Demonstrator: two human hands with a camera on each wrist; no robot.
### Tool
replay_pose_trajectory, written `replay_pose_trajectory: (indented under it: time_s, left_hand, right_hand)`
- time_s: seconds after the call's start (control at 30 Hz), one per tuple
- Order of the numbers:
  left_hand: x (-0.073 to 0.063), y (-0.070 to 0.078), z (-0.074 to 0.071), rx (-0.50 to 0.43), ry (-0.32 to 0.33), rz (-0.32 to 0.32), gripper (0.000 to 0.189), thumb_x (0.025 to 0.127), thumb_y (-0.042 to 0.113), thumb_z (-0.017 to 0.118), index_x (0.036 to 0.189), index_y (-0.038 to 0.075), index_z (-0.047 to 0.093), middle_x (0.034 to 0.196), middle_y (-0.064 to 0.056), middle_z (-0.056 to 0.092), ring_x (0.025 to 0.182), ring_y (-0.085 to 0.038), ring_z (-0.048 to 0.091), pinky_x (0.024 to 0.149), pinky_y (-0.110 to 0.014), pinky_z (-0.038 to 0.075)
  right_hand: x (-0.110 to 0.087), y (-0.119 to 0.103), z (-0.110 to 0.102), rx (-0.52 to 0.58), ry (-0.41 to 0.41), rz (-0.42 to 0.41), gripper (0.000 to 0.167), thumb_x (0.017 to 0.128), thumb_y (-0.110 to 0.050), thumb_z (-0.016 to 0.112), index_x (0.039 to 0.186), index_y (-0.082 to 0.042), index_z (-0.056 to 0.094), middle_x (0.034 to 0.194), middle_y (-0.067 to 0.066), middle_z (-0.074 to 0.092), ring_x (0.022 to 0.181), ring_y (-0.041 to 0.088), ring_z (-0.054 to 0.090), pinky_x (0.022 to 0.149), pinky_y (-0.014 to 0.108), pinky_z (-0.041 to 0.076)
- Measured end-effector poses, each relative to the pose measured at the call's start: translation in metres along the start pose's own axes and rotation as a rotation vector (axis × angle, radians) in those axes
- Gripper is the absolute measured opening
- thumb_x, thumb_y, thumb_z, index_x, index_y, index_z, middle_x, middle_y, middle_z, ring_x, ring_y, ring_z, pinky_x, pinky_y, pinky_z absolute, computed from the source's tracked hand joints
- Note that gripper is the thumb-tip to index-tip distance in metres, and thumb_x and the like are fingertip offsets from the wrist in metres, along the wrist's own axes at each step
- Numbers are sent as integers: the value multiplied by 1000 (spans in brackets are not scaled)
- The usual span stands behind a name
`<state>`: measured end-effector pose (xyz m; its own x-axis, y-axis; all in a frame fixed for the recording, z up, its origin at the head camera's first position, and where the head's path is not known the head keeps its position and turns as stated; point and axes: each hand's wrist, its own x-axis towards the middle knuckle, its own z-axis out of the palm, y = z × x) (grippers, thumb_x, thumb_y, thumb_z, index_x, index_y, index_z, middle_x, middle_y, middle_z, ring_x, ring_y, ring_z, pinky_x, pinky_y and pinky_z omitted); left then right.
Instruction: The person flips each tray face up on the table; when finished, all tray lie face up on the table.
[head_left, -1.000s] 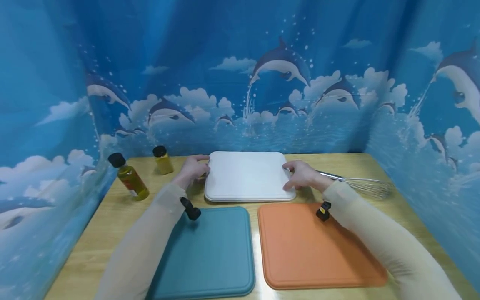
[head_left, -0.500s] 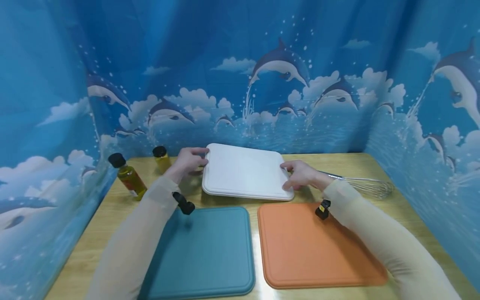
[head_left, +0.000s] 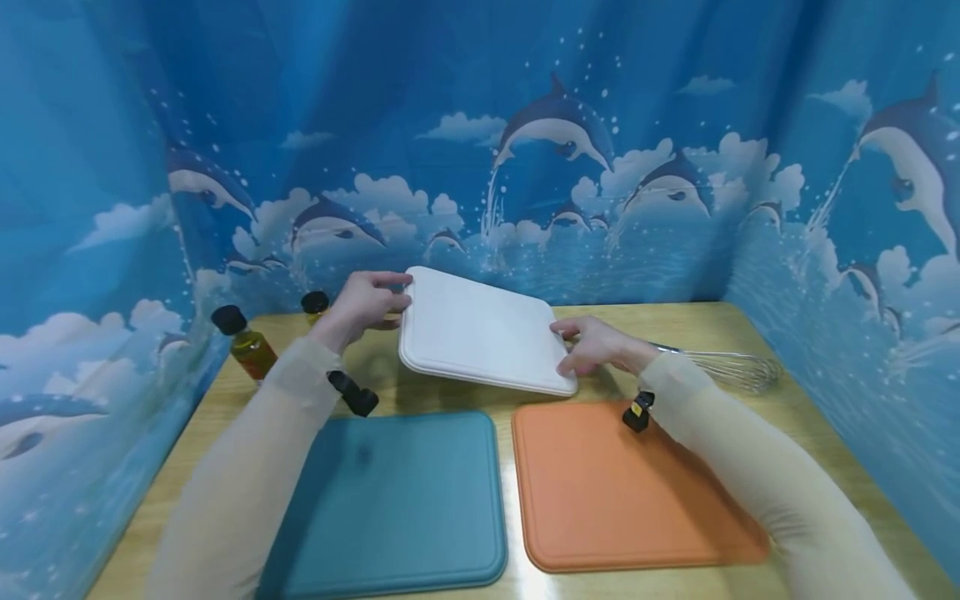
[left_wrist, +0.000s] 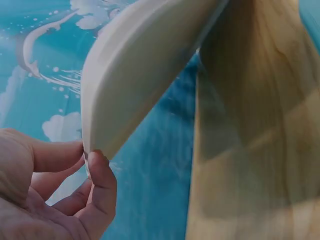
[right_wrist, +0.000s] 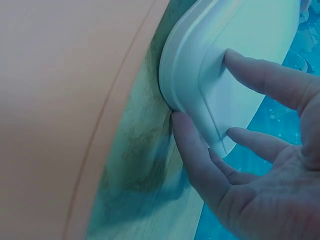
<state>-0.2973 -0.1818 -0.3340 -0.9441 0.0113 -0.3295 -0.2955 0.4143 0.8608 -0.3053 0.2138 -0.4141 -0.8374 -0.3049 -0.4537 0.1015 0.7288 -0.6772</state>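
A white rectangular tray (head_left: 480,333) with rounded corners is tilted, its left end raised off the table and its right end low. My left hand (head_left: 363,302) pinches the left edge between thumb and fingers; the left wrist view shows the tray's shaded underside (left_wrist: 135,75) above that hand (left_wrist: 55,185). At the right end, my right hand (head_left: 596,343) grips the edge with spread fingertips, some on the top face and one at the lower corner, as the right wrist view shows.
In front lie a flat teal board (head_left: 397,500) and an orange board (head_left: 630,492). A metal whisk (head_left: 731,368) lies behind my right wrist. At left stand an oil bottle (head_left: 251,350) and a smaller black-capped bottle (head_left: 315,304), partly hidden. A dolphin curtain (head_left: 480,167) surrounds the table.
The white tray has gone from lying flat to tilted, its left end rising with my left hand. My right hand stays near the same place, shifting slightly left.
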Motion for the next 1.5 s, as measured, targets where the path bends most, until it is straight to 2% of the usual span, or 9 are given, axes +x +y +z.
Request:
replay_pose_trajectory:
  time_s: [0.1,0.23,0.37,0.63,0.9,1.07,1.27,1.5]
  left_hand:
    - [-4,10,-1,12,2,23,53,114,19,68,165,25,58,174,-13,50,138,-27,67,97,-36,68]
    - [-9,21,-1,5,-12,71,54,113,19,69,166,23,58,175,-13,49,144,-28,65,110,-45,66]
    - [-13,31,-2,-13,-37,101,54,114,18,68,167,22,56,173,-13,51,147,-29,64,117,-50,63]
    - [-19,49,-2,-7,-32,120,54,114,20,69,166,23,57,168,-11,58,144,-28,67,116,-47,63]
    - [-24,65,-1,-78,-32,163,51,113,20,69,163,21,61,165,-7,62,138,-25,70,117,-46,63]
    - [-26,71,-2,-131,-29,181,47,115,21,66,162,21,61,162,-6,63,128,-21,70,116,-42,62]
    - [-29,79,-1,-139,-17,208,47,115,24,66,161,21,62,154,-7,69,119,-19,74,112,-40,63]
    - [-31,88,1,-144,-2,232,45,114,23,69,159,19,65,151,-7,71,120,-20,75,115,-43,63]
  right_hand:
    - [1,1,-1,16,-13,-2,100,92,-14,91,176,-14,38,180,26,34,156,40,51,101,37,65]
    - [0,2,-2,53,-37,-14,99,93,-13,90,177,-13,36,180,27,32,165,44,43,110,43,64]
    - [-1,2,-3,94,-62,-26,98,95,-10,87,177,-13,34,181,27,29,168,46,39,110,44,66]
    - [-1,1,-1,150,-96,-67,96,98,-5,83,178,-13,31,182,28,26,168,48,38,111,44,66]
    - [2,-2,4,217,-118,-114,95,99,-1,80,179,-13,30,181,27,29,168,48,39,119,45,61]
    - [2,-6,9,212,-109,-141,94,98,-2,82,178,-15,33,179,24,35,166,46,42,122,50,59]
    - [4,-7,15,214,-115,-195,92,100,-3,81,178,-13,33,178,26,37,165,48,43,123,54,58]
    - [3,-9,22,214,-109,-228,87,100,-6,83,175,-12,40,177,25,41,164,48,45,125,57,55]
